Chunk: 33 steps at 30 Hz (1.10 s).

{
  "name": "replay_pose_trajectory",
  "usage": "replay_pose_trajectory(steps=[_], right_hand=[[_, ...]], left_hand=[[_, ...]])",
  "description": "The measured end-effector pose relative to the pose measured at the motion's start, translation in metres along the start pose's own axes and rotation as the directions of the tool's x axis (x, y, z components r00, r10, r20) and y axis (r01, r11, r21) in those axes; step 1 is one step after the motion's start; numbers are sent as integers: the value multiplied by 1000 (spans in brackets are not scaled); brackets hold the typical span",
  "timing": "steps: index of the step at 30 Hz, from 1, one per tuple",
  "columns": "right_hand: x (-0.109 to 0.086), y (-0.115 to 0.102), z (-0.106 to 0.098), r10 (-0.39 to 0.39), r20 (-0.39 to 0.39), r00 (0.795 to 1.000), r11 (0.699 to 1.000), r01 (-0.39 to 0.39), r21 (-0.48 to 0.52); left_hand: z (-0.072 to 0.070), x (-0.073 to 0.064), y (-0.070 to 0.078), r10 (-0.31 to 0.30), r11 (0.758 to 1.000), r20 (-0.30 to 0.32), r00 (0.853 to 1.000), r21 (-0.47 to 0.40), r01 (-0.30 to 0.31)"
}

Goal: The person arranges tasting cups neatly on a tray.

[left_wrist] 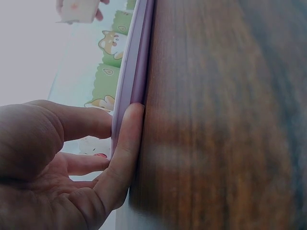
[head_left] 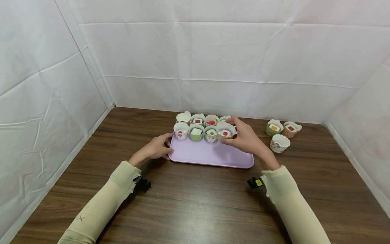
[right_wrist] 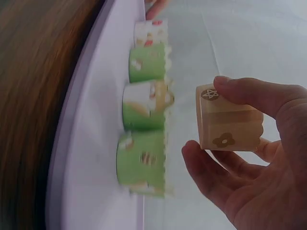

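A lilac tray [head_left: 210, 156] lies on the table, and my left hand [head_left: 156, 147] grips its left edge, fingers and thumb at the rim in the left wrist view. My right hand [head_left: 245, 137] holds a peach paper baking cup [right_wrist: 230, 120] between thumb and fingers, raised above the tray's right part. Inside that cup sits a white piece with a red mark. Two rows of cups stand on the tray's far half. The front row includes a white cup [head_left: 181, 135], a green cup [head_left: 196, 136] and a dog-patterned cup [head_left: 211, 137]. My right hand partly hides the back row's right end.
Right of the tray stand a green cup [head_left: 274, 128], an orange cup [head_left: 290, 130] and a white cup [head_left: 279, 144], each with something inside. White sheeting [head_left: 213, 51] hangs behind the brown wooden table [head_left: 195, 200] and on both sides.
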State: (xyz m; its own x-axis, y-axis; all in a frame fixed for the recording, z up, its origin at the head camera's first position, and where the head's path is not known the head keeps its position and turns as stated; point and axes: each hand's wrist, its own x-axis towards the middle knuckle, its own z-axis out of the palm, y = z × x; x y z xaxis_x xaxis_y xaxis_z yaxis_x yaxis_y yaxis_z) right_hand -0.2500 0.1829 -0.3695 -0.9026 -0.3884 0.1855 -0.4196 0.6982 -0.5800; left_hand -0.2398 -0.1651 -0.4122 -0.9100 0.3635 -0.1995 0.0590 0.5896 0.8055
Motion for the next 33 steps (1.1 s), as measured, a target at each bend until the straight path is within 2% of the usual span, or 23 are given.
replay_pose_trajectory(steps=[4, 8, 11, 21, 33], right_hand=[[7, -12, 12, -42, 6, 999, 998, 42, 44], [14, -24, 25, -40, 29, 999, 996, 38, 75], [19, -32, 33, -34, 48, 998, 997, 30, 65], [34, -53, 60, -89, 62, 994, 994, 85, 68], [47, -75, 91, -103, 78, 992, 994, 100, 38]], left_hand=[[0, 0, 0, 3, 1000, -2, 1000, 6, -3], [0, -1, -1, 2, 1000, -3, 1000, 6, -2], [1, 0, -1, -2, 1000, -1, 1000, 3, 2], [-1, 0, 0, 8, 1000, 10, 1000, 9, -8], [-1, 0, -2, 11, 1000, 12, 1000, -8, -11]])
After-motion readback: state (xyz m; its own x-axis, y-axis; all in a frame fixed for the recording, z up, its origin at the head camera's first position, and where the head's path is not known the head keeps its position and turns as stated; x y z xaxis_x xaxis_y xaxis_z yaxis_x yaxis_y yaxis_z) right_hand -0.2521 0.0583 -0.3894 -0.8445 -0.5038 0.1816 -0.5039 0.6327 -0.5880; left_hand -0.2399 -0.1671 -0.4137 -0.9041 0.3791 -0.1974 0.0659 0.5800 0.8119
